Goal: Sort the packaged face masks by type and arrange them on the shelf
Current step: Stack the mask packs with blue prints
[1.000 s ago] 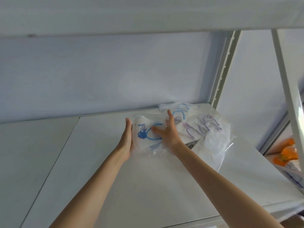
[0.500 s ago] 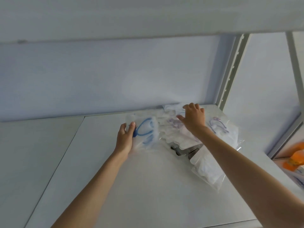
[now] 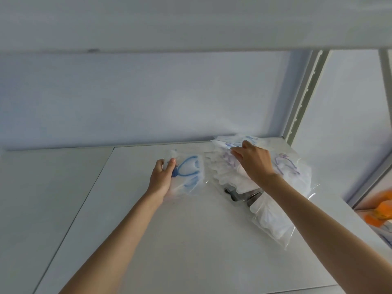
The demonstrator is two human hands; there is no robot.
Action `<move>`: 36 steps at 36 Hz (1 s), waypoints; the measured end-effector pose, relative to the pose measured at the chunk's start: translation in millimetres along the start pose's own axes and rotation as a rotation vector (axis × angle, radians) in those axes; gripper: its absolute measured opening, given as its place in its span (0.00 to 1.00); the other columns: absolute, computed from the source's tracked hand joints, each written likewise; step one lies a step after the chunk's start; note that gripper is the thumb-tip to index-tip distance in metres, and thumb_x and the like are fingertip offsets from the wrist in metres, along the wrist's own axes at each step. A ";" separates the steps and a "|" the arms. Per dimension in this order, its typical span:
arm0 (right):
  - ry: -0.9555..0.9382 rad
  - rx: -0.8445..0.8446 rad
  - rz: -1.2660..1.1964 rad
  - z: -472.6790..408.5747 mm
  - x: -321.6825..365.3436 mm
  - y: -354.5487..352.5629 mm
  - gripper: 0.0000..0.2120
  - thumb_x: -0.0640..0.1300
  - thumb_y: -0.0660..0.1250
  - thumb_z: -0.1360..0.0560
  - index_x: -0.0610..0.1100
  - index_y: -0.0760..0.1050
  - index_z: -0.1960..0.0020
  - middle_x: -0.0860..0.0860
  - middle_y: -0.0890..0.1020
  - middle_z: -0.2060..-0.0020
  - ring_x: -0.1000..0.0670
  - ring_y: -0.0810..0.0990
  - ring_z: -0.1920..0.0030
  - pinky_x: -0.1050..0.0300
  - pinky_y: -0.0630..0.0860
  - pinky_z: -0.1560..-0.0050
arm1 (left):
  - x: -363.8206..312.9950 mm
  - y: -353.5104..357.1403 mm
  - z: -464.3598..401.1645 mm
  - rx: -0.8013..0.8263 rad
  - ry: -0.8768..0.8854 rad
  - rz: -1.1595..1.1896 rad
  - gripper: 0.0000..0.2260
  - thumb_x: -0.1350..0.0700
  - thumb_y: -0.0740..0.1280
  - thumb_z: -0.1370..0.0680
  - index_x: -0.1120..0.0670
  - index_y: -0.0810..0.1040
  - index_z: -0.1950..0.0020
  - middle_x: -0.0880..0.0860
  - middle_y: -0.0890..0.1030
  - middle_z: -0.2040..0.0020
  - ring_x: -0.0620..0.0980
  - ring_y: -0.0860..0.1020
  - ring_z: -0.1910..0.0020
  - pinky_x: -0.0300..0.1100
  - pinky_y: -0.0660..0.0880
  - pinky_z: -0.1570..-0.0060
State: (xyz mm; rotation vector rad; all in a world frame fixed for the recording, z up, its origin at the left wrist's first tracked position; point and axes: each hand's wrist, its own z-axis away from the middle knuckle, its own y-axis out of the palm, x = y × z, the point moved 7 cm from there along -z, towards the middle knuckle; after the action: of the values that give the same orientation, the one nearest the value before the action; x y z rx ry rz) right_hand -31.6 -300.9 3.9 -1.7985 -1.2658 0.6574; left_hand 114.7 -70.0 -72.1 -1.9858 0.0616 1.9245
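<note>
Now the right hand [image 3: 255,163], which a second ago lay flat on the blue-strapped mask packet [image 3: 187,174], has moved to the pile of packets [image 3: 282,172] at centre right of the frame and pinches the edge of one near the back. The left hand [image 3: 162,177] alone grips the blue packet and has drawn it left, clear of the pile, so one type looks separated and a second pick is starting. Each packet is a clear, crinkled film bag with a white mask inside, straps blue or purple, lying on the white shelf [image 3: 191,240].
</note>
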 end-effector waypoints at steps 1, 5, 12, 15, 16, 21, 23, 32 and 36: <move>0.012 0.024 -0.006 3.5 1.9 -3.1 0.13 0.53 0.59 0.20 0.51 0.81 0.45 0.49 0.81 0.58 0.44 0.80 0.60 0.57 0.66 0.65 | 0.5 -0.8 1.1 0.002 -0.001 -0.004 0.16 0.46 0.62 0.19 0.59 0.74 0.44 0.52 0.78 0.55 0.51 0.76 0.55 0.41 0.67 0.55; 0.100 0.139 -0.182 21.1 5.1 -7.0 0.14 0.56 0.57 0.20 0.56 0.79 0.40 0.52 0.84 0.62 0.49 0.80 0.62 0.56 0.73 0.60 | 3.8 -4.0 7.4 0.012 -0.006 -0.005 0.14 0.47 0.62 0.19 0.58 0.74 0.46 0.50 0.78 0.56 0.50 0.76 0.55 0.41 0.68 0.57; 0.488 0.204 -0.562 50.3 -7.5 5.4 0.18 0.64 0.59 0.24 0.54 0.81 0.50 0.53 0.83 0.72 0.52 0.81 0.66 0.56 0.79 0.58 | 10.5 -11.9 19.7 0.011 -0.032 0.004 0.15 0.47 0.62 0.19 0.59 0.74 0.44 0.51 0.78 0.53 0.51 0.76 0.52 0.41 0.67 0.53; 0.662 0.217 -0.795 59.1 -9.1 9.7 0.15 0.60 0.64 0.24 0.49 0.81 0.52 0.48 0.84 0.69 0.48 0.81 0.70 0.55 0.80 0.64 | 13.4 -13.0 25.2 0.023 -0.040 -0.010 0.16 0.46 0.62 0.19 0.59 0.74 0.43 0.53 0.78 0.51 0.53 0.76 0.50 0.42 0.68 0.52; 0.693 0.196 -0.867 60.5 -9.4 10.0 0.13 0.54 0.67 0.24 0.46 0.81 0.50 0.48 0.84 0.66 0.48 0.82 0.69 0.55 0.80 0.65 | 14.7 -13.5 26.4 0.025 -0.043 -0.016 0.17 0.46 0.62 0.19 0.59 0.74 0.43 0.54 0.78 0.50 0.54 0.77 0.50 0.42 0.68 0.52; 0.693 -0.044 -1.015 62.3 -7.9 -8.1 0.08 0.36 0.70 0.26 0.40 0.81 0.48 0.46 0.83 0.56 0.50 0.80 0.67 0.68 0.76 0.68 | 15.0 -20.9 33.7 -0.006 -0.042 -0.031 0.15 0.47 0.62 0.19 0.59 0.73 0.43 0.53 0.78 0.51 0.54 0.76 0.51 0.42 0.67 0.54; 0.640 -0.125 -1.102 61.8 -1.6 -22.3 0.07 0.35 0.70 0.27 0.42 0.81 0.50 0.47 0.84 0.57 0.50 0.81 0.60 0.63 0.79 0.57 | 13.7 -24.4 35.9 -0.033 -0.044 -0.037 0.13 0.48 0.61 0.19 0.57 0.70 0.45 0.50 0.77 0.55 0.53 0.75 0.53 0.41 0.66 0.53; 0.527 -0.022 -1.465 57.8 57.5 -39.8 0.15 0.24 0.63 0.29 0.42 0.77 0.54 0.47 0.80 0.60 0.53 0.79 0.64 0.64 0.77 0.66 | 7.1 -24.1 42.1 -0.047 -0.053 0.029 0.12 0.44 0.60 0.20 0.52 0.67 0.46 0.56 0.79 0.50 0.58 0.78 0.51 0.48 0.73 0.50; 0.544 0.061 -1.238 58.8 68.9 -14.7 0.15 0.24 0.64 0.29 0.42 0.78 0.53 0.43 0.82 0.56 0.52 0.80 0.66 0.66 0.77 0.69 | 1.2 -20.8 47.6 -0.007 -0.047 0.058 0.18 0.42 0.54 0.18 0.55 0.67 0.40 0.54 0.77 0.47 0.54 0.75 0.51 0.46 0.71 0.50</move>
State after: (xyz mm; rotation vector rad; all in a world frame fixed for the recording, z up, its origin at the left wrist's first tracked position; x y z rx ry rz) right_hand -60.6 -215.2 -11.8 -0.7444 -1.5901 -0.4544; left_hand 75.2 -36.5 -68.2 -1.9630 0.1006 2.0092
